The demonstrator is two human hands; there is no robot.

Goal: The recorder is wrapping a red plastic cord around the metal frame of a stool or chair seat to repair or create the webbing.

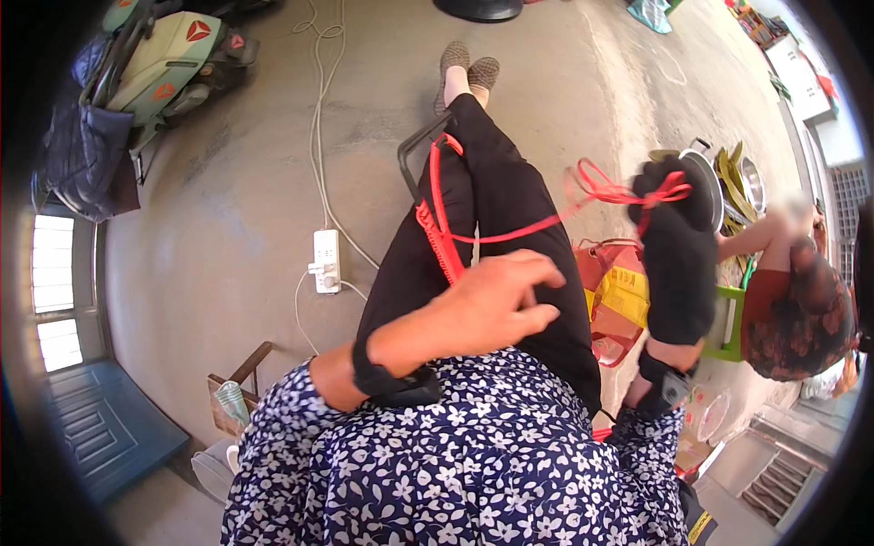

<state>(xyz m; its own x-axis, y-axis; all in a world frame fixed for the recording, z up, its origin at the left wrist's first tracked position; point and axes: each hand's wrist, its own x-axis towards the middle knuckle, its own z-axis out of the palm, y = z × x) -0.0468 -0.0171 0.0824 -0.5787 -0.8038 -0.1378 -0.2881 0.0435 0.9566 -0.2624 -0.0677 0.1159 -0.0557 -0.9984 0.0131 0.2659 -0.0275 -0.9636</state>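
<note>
Across my black-trousered thighs lies a black bent frame (407,169), one side of it wound with red plastic cord (441,244). My left hand (482,308) is bare and hovers over my lap, just below the wound part. Its thumb and fingers are apart, with nothing seen between them. Out to the right, my right hand (672,218) wears a black glove and is closed around a looped bundle of the same red cord. One strand runs taut from that hand back to the frame. The gloved fingertips are partly hidden by cord and blur.
A red and yellow bag (617,289) lies beside my right leg. Another person (792,309) sits at the right, near metal basins (752,185) and a green stool (726,323). A power strip (327,261) with trailing cables lies on the floor at left. A scooter (164,68) stands far left.
</note>
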